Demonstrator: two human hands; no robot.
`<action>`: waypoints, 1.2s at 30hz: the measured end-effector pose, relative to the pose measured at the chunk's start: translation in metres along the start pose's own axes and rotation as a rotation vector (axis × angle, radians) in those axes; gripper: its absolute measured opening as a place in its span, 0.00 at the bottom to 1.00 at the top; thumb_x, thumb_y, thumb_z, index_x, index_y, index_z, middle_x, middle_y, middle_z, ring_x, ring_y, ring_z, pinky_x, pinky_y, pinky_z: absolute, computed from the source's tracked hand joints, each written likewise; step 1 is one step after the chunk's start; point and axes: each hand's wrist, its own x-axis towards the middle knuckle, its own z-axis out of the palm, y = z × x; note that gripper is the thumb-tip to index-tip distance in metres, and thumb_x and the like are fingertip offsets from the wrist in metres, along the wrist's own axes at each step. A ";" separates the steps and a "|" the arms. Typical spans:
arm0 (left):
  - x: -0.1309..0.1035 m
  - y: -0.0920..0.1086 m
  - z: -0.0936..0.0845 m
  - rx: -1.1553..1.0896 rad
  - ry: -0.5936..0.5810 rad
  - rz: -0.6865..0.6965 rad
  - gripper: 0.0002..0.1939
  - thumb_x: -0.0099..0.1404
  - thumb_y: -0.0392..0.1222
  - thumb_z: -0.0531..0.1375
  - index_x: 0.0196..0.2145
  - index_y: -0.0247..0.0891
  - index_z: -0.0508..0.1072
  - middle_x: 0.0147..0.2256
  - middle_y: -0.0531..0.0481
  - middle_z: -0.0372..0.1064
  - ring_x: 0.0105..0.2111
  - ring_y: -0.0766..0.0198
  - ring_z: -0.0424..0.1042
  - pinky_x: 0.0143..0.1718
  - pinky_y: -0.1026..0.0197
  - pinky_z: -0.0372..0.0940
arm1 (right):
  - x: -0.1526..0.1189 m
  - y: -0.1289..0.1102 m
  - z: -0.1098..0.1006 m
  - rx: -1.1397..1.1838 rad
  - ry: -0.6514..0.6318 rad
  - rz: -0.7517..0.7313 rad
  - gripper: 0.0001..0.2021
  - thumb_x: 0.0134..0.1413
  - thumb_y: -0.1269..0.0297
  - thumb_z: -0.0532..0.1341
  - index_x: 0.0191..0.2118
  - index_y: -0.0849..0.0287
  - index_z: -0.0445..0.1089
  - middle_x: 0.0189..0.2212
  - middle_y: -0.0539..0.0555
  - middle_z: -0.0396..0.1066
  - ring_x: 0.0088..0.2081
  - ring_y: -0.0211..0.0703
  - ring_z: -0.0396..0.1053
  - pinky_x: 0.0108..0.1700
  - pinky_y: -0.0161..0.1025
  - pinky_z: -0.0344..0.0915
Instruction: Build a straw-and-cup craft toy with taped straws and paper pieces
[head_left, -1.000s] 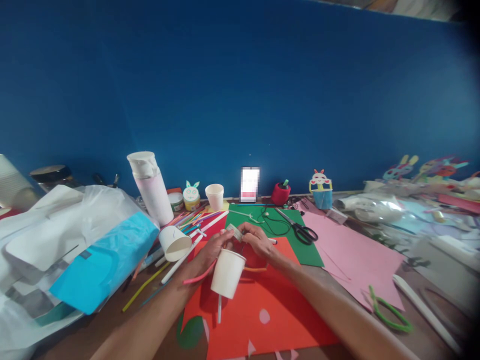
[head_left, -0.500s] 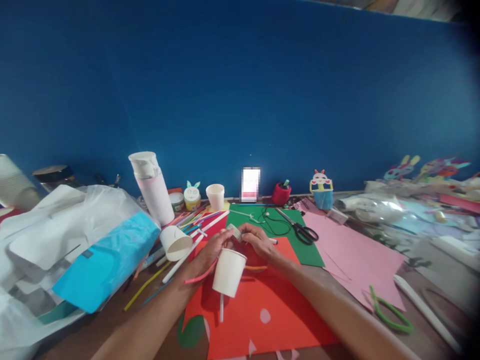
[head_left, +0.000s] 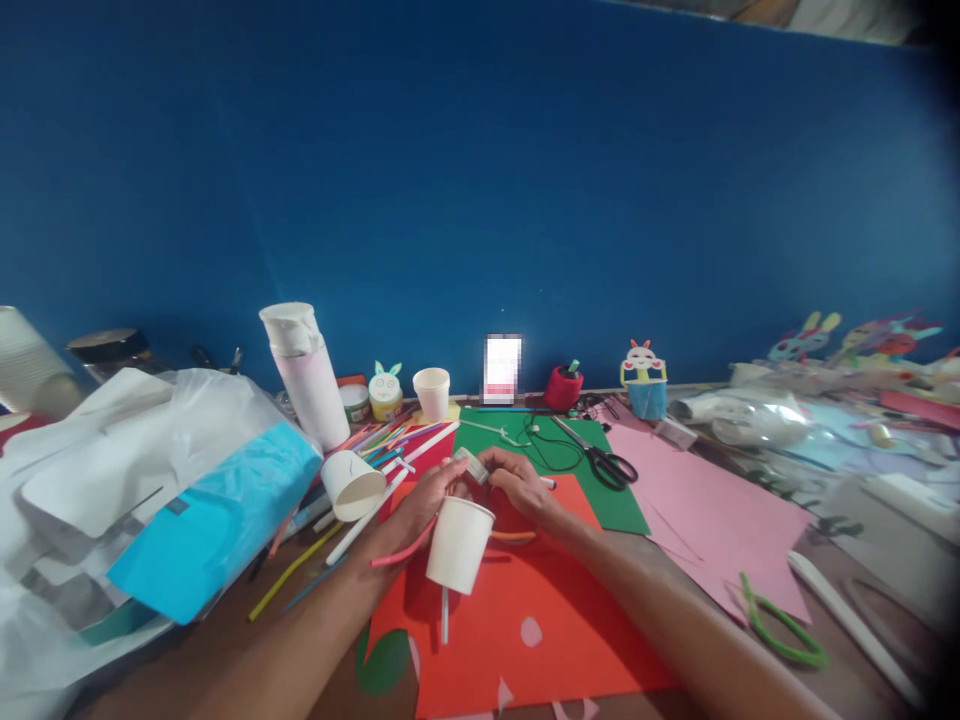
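Note:
Above the orange-red paper (head_left: 555, 610), my left hand (head_left: 433, 492) pinches a small pale printed packet (head_left: 470, 464), its thumb on the near left side. My right hand (head_left: 521, 484) is closed, its curled fingers at the packet's right end; its fingertips are partly hidden. Just below both hands a white paper cup (head_left: 460, 546) tilts, with its open rim up. A pink pipe cleaner (head_left: 405, 553) and an orange pipe cleaner (head_left: 513, 537) stick out at its sides. A white stick (head_left: 445, 615) shows beneath it.
Black-handled scissors (head_left: 609, 466) lie on green paper (head_left: 626, 508). Left are a tipped cup (head_left: 352, 486), loose pipe cleaners, a tall white bottle (head_left: 306, 380) and a plastic bag (head_left: 217, 400). A lit phone (head_left: 502, 370) leans on the blue wall. Pink paper (head_left: 697, 500) lies right.
Almost nothing differs. The packet has turned slightly between my fingers, and my right fingers have shifted a little. The cup stays where it was.

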 end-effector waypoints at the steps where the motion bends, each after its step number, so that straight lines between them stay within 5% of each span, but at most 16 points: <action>1: 0.001 -0.001 -0.001 0.004 0.002 -0.002 0.22 0.56 0.51 0.56 0.13 0.37 0.55 0.09 0.58 0.50 0.09 0.73 0.51 0.13 0.66 0.43 | 0.000 -0.001 0.000 0.011 -0.003 0.003 0.11 0.39 0.74 0.50 0.29 0.60 0.66 0.24 0.48 0.66 0.28 0.37 0.62 0.31 0.33 0.57; 36: -0.002 0.001 0.002 0.038 -0.001 0.003 0.22 0.57 0.51 0.55 0.12 0.38 0.56 0.09 0.57 0.50 0.10 0.73 0.50 0.14 0.65 0.43 | 0.000 -0.003 0.000 -0.006 0.034 0.000 0.10 0.39 0.73 0.50 0.27 0.60 0.67 0.23 0.48 0.64 0.27 0.36 0.60 0.30 0.32 0.56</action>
